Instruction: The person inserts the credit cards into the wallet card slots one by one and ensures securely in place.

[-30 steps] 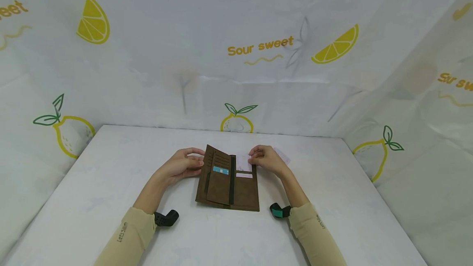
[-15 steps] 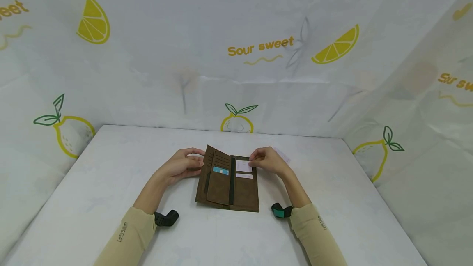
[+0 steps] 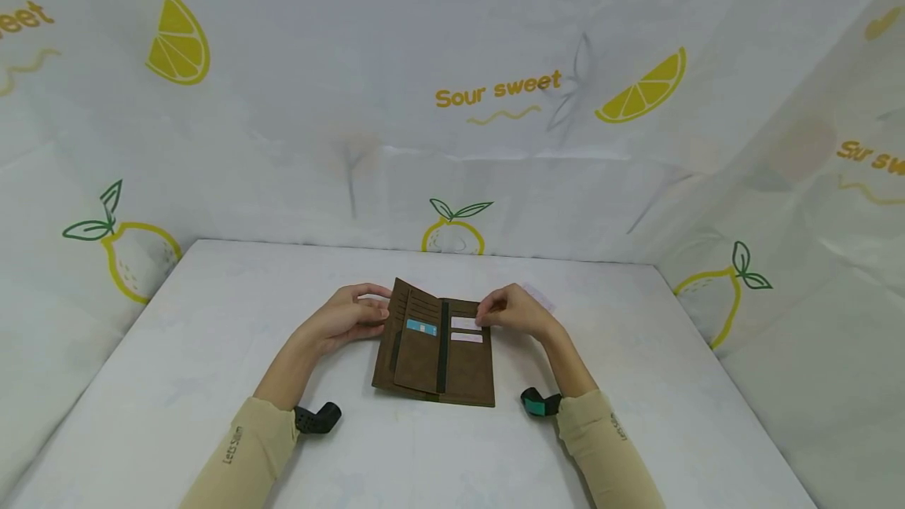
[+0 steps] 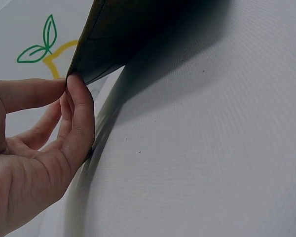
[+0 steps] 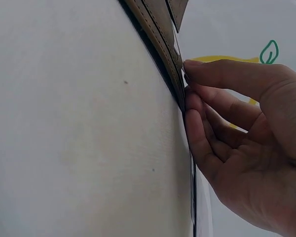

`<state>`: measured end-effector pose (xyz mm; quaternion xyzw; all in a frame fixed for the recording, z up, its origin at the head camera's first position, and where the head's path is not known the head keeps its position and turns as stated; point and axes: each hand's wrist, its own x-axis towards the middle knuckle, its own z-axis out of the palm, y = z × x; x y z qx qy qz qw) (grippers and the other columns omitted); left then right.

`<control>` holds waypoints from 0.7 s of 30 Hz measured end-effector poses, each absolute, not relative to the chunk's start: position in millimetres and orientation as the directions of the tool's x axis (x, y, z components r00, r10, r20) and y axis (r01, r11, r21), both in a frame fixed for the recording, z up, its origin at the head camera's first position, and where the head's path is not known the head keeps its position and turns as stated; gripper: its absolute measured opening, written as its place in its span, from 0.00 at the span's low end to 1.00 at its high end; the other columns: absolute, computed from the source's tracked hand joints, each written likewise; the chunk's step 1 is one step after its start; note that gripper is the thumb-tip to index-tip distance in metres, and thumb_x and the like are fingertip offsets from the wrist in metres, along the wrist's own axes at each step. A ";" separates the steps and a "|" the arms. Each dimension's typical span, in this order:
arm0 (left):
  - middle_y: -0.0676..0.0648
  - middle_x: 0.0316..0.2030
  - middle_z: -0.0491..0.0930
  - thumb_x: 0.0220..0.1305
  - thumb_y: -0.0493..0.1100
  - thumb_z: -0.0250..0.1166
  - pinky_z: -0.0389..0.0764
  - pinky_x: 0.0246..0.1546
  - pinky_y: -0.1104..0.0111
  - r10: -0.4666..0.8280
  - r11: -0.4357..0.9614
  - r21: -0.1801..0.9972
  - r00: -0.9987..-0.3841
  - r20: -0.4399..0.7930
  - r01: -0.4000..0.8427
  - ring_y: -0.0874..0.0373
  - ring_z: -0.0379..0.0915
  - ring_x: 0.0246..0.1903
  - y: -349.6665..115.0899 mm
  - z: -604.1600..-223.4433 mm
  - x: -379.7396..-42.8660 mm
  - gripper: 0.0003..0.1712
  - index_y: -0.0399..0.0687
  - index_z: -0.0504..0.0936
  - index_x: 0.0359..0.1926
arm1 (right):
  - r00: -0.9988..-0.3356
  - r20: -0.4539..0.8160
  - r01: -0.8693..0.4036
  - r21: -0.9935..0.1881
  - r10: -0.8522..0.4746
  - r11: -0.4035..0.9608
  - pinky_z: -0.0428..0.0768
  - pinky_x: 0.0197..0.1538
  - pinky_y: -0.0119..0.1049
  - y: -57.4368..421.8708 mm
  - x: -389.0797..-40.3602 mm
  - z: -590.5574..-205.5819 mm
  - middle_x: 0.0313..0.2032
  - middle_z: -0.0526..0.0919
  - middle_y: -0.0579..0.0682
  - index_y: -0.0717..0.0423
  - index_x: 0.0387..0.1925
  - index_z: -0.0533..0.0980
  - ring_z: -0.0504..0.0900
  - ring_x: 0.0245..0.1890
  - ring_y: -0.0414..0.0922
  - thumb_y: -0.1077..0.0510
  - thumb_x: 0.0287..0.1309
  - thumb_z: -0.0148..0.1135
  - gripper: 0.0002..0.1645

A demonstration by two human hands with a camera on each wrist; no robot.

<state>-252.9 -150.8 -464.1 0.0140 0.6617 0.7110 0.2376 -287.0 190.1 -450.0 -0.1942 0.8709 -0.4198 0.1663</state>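
Observation:
A brown long wallet [image 3: 463, 371] lies spread on the table, its left cover tilted up. My left hand [image 3: 349, 313] pinches that cover's outer edge between thumb and fingertips; the left wrist view shows the cover's dark underside [image 4: 123, 34] raised off the table. At the upper right of the wallet, my right hand [image 3: 514, 311] pinches a pale card [image 3: 463, 323] by its right end, the card mostly inside a slot. In the right wrist view the thumb [image 5: 202, 71] presses at the slot's edge. Below sits a second pale card [image 3: 466, 338]; a blue card [image 3: 422, 327] shows in the left panel.
Behind my right hand a pale, purplish slip [image 3: 540, 296] lies on the white table [image 3: 424, 462]. A white lemon-print cloth [image 3: 318, 100] hangs around the back and sides. Black wrist devices [image 3: 318, 418] sit at both cuffs.
The upper pale card has slid down towards me into its slot, so less of it shows. My right hand has moved slightly down with it. My left hand stays put on the cover.

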 end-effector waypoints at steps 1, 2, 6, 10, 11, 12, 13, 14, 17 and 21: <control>0.49 0.38 0.75 0.63 0.34 0.62 0.83 0.41 0.67 0.355 -0.012 0.948 -0.887 -0.294 -0.318 0.61 0.77 0.36 -150.8 -464.2 -252.8 0.24 0.45 0.71 0.61 | -0.868 -0.126 -0.201 -0.796 -0.481 0.572 0.76 0.39 0.32 190.1 -286.5 -449.6 0.36 0.87 0.59 0.62 0.33 0.83 0.78 0.33 0.41 0.60 0.54 0.69 0.07; 0.49 0.38 0.75 0.64 0.34 0.62 0.83 0.41 0.67 0.358 -0.010 0.949 -0.887 -0.291 -0.315 0.61 0.77 0.36 -150.7 -464.4 -252.9 0.24 0.45 0.70 0.61 | -0.867 -0.127 -0.202 -0.795 -0.481 0.573 0.76 0.39 0.33 189.9 -286.2 -449.3 0.36 0.87 0.59 0.61 0.33 0.83 0.78 0.34 0.41 0.61 0.54 0.69 0.07; 0.49 0.38 0.76 0.64 0.34 0.61 0.83 0.41 0.67 0.361 -0.010 0.950 -0.887 -0.287 -0.311 0.61 0.77 0.36 -150.9 -465.1 -252.5 0.24 0.44 0.70 0.61 | -0.869 -0.119 -0.212 -0.787 -0.480 0.579 0.76 0.39 0.32 191.3 -288.2 -453.2 0.34 0.87 0.53 0.58 0.31 0.83 0.78 0.34 0.41 0.60 0.54 0.69 0.04; 0.49 0.37 0.75 0.64 0.34 0.62 0.83 0.41 0.68 0.360 -0.012 0.951 -0.889 -0.284 -0.309 0.61 0.77 0.36 -151.5 -464.9 -251.8 0.24 0.44 0.70 0.61 | -0.870 -0.117 -0.214 -0.786 -0.479 0.580 0.76 0.40 0.32 191.2 -287.9 -453.8 0.34 0.87 0.53 0.57 0.32 0.84 0.79 0.34 0.40 0.60 0.55 0.68 0.04; 0.49 0.37 0.75 0.63 0.34 0.62 0.83 0.41 0.68 0.360 -0.015 0.950 -0.888 -0.285 -0.311 0.61 0.77 0.36 -151.7 -464.8 -251.6 0.25 0.44 0.70 0.61 | -0.870 -0.117 -0.214 -0.787 -0.480 0.579 0.76 0.40 0.32 191.2 -287.8 -454.0 0.35 0.88 0.53 0.57 0.33 0.84 0.79 0.34 0.40 0.59 0.55 0.68 0.05; 0.50 0.37 0.75 0.63 0.34 0.62 0.83 0.41 0.68 0.363 -0.014 0.951 -0.888 -0.282 -0.308 0.61 0.77 0.36 -151.8 -464.8 -251.4 0.25 0.43 0.70 0.61 | -0.870 -0.117 -0.212 -0.789 -0.479 0.577 0.76 0.40 0.32 191.4 -287.9 -454.2 0.35 0.88 0.54 0.58 0.34 0.83 0.79 0.35 0.40 0.59 0.55 0.68 0.05; 0.50 0.37 0.75 0.63 0.34 0.62 0.83 0.41 0.68 0.360 -0.019 0.949 -0.888 -0.286 -0.314 0.61 0.77 0.35 -151.7 -464.4 -251.3 0.25 0.44 0.70 0.61 | -0.872 -0.119 -0.207 -0.790 -0.475 0.577 0.76 0.40 0.32 191.6 -287.9 -454.7 0.36 0.88 0.54 0.57 0.34 0.83 0.80 0.35 0.40 0.59 0.55 0.68 0.06; 0.50 0.37 0.75 0.63 0.34 0.62 0.83 0.41 0.68 0.365 -0.015 0.951 -0.887 -0.283 -0.309 0.61 0.76 0.35 -151.8 -464.4 -251.2 0.25 0.43 0.70 0.61 | -0.873 -0.119 -0.203 -0.792 -0.472 0.576 0.76 0.40 0.31 191.9 -288.1 -455.2 0.36 0.88 0.54 0.57 0.34 0.83 0.80 0.34 0.40 0.58 0.55 0.69 0.07; 0.50 0.37 0.75 0.63 0.34 0.62 0.83 0.41 0.68 0.365 -0.020 0.948 -0.885 -0.290 -0.319 0.61 0.76 0.35 -151.3 -463.8 -251.1 0.25 0.44 0.70 0.61 | -0.875 -0.118 -0.195 -0.802 -0.469 0.565 0.77 0.41 0.30 192.6 -288.5 -456.9 0.37 0.88 0.56 0.59 0.36 0.83 0.81 0.35 0.41 0.58 0.54 0.69 0.09; 0.50 0.37 0.75 0.63 0.34 0.63 0.83 0.41 0.68 0.360 -0.019 0.946 -0.885 -0.294 -0.322 0.61 0.76 0.35 -150.4 -463.7 -251.6 0.24 0.45 0.71 0.60 | -0.880 -0.117 -0.174 -0.823 -0.460 0.542 0.79 0.42 0.29 192.9 -287.7 -457.9 0.38 0.87 0.57 0.59 0.40 0.82 0.84 0.36 0.41 0.58 0.56 0.68 0.11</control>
